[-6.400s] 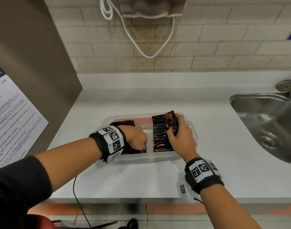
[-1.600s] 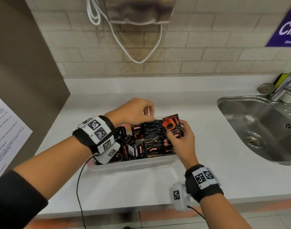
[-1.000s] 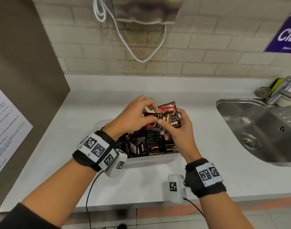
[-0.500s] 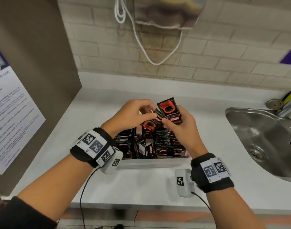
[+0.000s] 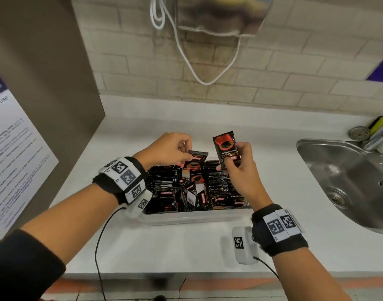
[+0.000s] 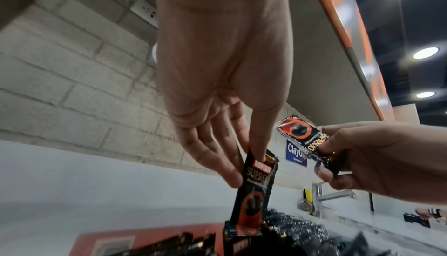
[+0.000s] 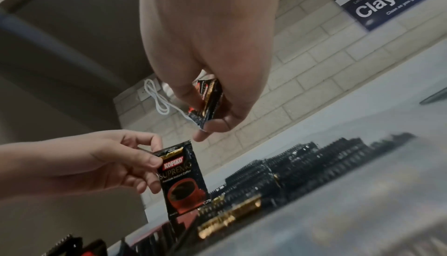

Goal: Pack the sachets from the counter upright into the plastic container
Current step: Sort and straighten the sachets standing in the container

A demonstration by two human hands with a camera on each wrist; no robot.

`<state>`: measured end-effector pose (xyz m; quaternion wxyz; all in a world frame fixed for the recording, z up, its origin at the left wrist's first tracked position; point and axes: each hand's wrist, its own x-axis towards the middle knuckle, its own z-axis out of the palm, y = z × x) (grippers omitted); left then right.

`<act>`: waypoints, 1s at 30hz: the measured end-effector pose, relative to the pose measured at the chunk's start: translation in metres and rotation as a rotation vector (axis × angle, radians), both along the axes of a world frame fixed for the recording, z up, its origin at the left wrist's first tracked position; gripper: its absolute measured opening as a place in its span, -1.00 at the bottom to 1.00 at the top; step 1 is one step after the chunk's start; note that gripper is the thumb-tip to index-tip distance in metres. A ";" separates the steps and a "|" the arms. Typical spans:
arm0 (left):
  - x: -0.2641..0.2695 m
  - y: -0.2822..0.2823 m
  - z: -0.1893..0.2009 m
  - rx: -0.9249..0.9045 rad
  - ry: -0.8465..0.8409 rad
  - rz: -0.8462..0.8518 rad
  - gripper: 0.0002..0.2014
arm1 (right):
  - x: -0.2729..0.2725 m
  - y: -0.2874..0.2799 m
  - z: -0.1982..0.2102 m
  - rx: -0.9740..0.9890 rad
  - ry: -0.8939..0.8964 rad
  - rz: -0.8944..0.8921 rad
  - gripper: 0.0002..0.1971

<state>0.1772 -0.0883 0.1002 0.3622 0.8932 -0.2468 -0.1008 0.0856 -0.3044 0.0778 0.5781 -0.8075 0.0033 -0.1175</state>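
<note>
Sachets (image 5: 199, 187) in black and red wrappers fill the clear plastic container (image 5: 195, 218), which sits on the white table (image 5: 164, 244) in front of the person. Most of them stand on edge in packed rows, while a few near the middle lean at loose angles.

Over the middle of the container, the left hand (image 5: 166, 148) pinches the top edge of one sachet (image 5: 196, 161) between thumb and fingertips. That sachet hangs upright with its printed cup at the bottom, and its lower end is level with the tops of the packed rows. In the left wrist view its bottom edge meets a sachet below it.

To the right of it, the right hand (image 5: 240, 164) grips a second sachet (image 5: 226, 148) held higher, clear of the container. Thumb and fingers curl round its lower half. It is turned so the cup picture is at the top and the lettering runs upside down. In the right wrist view it looks like more than one packet may be held together, but I cannot tell for sure.

A steel sink (image 5: 347, 183) is set into the table to the right. A white cable (image 5: 186, 53) hangs against the brick wall behind, and a printed notice (image 5: 10, 153) is fixed to the panel on the left.
</note>
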 end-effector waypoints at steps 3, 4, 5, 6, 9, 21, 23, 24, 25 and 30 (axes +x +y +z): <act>0.006 -0.004 -0.009 0.007 0.041 -0.030 -0.80 | -0.007 -0.001 -0.010 -0.030 -0.032 -0.020 -0.75; 0.007 -0.006 -0.011 0.031 0.038 -0.038 -0.80 | -0.010 -0.002 -0.013 -0.042 -0.046 -0.038 -0.74; 0.009 -0.009 -0.013 0.064 0.035 -0.043 -0.80 | -0.012 -0.002 -0.016 -0.049 -0.061 -0.058 -0.73; 0.010 -0.012 -0.015 0.097 0.039 -0.045 -0.81 | -0.014 -0.002 -0.019 -0.051 -0.074 -0.078 -0.71; 0.012 -0.022 -0.020 0.183 0.040 -0.050 -0.82 | -0.019 -0.003 -0.028 -0.056 -0.091 -0.125 -0.68; 0.007 -0.046 -0.023 0.558 -0.179 -0.028 -0.88 | -0.028 0.000 -0.049 -0.213 -0.199 -0.145 -0.70; 0.004 -0.046 -0.023 0.709 -0.288 -0.052 -0.87 | -0.028 -0.001 -0.049 -0.237 -0.199 -0.135 -0.70; 0.004 -0.046 -0.023 0.765 -0.326 -0.067 -0.79 | -0.026 -0.002 -0.049 -0.240 -0.190 -0.129 -0.69; 0.005 -0.046 -0.024 0.803 -0.344 -0.082 -0.70 | -0.025 -0.002 -0.048 -0.232 -0.180 -0.115 -0.67; 0.005 -0.045 -0.023 0.870 -0.342 -0.098 -0.54 | -0.020 0.000 -0.042 -0.193 -0.082 -0.053 -0.53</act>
